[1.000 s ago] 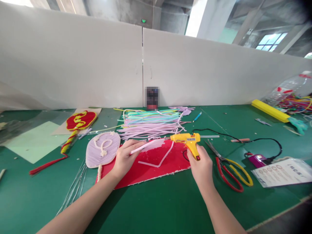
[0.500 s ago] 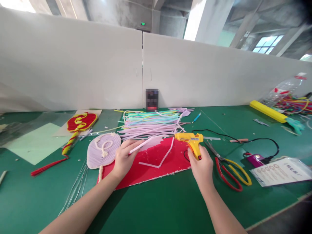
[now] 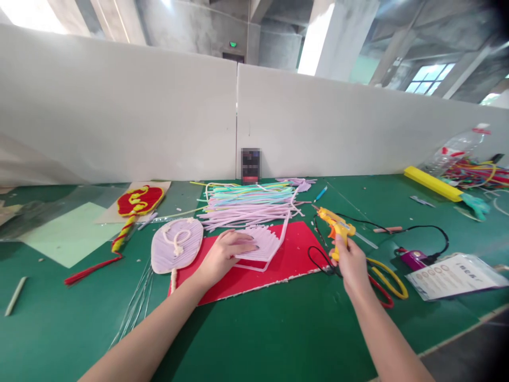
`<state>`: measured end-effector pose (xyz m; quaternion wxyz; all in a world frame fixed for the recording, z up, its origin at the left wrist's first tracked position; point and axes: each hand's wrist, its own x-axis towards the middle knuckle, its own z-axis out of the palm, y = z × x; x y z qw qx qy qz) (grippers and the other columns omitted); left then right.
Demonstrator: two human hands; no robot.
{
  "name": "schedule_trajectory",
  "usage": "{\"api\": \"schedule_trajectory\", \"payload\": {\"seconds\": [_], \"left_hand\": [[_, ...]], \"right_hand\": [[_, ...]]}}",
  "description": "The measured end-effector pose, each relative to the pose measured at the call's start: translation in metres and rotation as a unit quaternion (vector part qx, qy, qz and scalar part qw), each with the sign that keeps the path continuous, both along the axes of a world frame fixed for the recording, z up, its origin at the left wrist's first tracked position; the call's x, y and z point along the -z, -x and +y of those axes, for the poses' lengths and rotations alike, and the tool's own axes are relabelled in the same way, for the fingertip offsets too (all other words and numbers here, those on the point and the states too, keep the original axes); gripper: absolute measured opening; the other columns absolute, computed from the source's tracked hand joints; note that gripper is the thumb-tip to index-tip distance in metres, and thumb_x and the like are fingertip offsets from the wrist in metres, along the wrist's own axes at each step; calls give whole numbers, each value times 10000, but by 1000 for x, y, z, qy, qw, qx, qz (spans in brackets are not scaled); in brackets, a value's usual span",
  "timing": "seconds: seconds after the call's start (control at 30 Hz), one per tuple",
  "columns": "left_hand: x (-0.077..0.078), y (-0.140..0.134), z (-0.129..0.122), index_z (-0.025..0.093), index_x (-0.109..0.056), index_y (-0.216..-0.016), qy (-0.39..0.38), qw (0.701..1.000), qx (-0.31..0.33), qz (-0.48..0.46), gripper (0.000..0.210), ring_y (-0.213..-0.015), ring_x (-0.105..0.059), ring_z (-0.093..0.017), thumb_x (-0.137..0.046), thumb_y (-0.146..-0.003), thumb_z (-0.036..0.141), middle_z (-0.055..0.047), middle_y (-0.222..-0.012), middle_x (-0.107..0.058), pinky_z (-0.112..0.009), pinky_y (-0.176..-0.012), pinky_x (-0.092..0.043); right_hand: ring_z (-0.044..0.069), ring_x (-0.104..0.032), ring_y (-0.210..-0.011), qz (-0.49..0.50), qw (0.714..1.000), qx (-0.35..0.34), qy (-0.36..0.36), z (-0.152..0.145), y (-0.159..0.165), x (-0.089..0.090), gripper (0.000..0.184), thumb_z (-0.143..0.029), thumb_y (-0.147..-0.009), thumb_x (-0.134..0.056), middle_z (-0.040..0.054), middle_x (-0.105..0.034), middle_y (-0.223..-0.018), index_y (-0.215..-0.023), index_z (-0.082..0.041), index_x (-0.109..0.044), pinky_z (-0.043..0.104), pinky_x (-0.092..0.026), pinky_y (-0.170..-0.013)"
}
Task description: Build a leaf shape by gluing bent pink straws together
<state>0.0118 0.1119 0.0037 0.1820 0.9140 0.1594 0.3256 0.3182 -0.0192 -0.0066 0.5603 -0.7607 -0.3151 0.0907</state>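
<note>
My left hand [image 3: 225, 255] has its fingers on the left part of a lilac panel of pipe cleaners [image 3: 264, 241], holding it low over a red board [image 3: 222, 289]; the thumb is mostly hidden. A bent lilac pipe cleaner [image 3: 283, 233] runs along the panel's right and front edges. My right hand [image 3: 350, 265] grips a yellow hot glue gun [image 3: 337, 225] by its handle, right of the board, its nozzle pointing up and left, apart from the panel. A lilac fan-shaped piece [image 3: 177, 246] with a cream cord knot lies left of my left hand.
Pipe cleaners [image 3: 250, 201] lie bundled behind the board. Red-and-yellow-handled scissors [image 3: 392, 276] lie partly behind my right hand, near a black cable and purple adapter [image 3: 415, 259]. A red and yellow fan [image 3: 140, 201] lies left. A white partition [image 3: 119, 116] stands behind.
My left hand has lowered the lilac panel from a tilted position to nearly flat over the board. My right hand has moved the glue gun rightward, away from the board, and turned it.
</note>
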Motion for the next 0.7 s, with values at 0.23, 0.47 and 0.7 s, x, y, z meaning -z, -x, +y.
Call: {"api": "schedule_trajectory", "payload": {"seconds": [0.23, 0.47, 0.7], "left_hand": [[7, -2, 2, 248, -685, -1083, 26, 999, 28, 16, 632, -1042, -599, -206, -405, -632, -94, -69, -1113, -662, -380, -893, -483], [13, -1, 5, 241, -677, -1115, 59, 998, 29, 16, 588, -1054, -601, -195, -431, -689, -81, -70, -1139, -647, -341, -917, -487], [11, 1, 4, 251, -676, -1118, 36, 997, 3, 61, 578, -1075, -589, -197, -418, -712, -69, -71, -1164, -638, -356, -942, -469]], "right_hand": [[203, -558, -455, -152, 965, 34, 212, 0, -79, -17, 407, -487, -846, -405, 76, -581, -510, -682, -159, -580, 334, -443, -486], [331, -566, -974, -400, 903, -5, 155, -6, -52, -13, 337, -370, -852, -469, 195, -611, -1046, -986, -125, -657, 491, -438, -829], [199, -621, -993, -356, 872, -333, 53, 20, 21, -5, 257, -286, -922, -429, 77, -610, -1099, -1059, -247, -644, 338, -492, -903]]}}
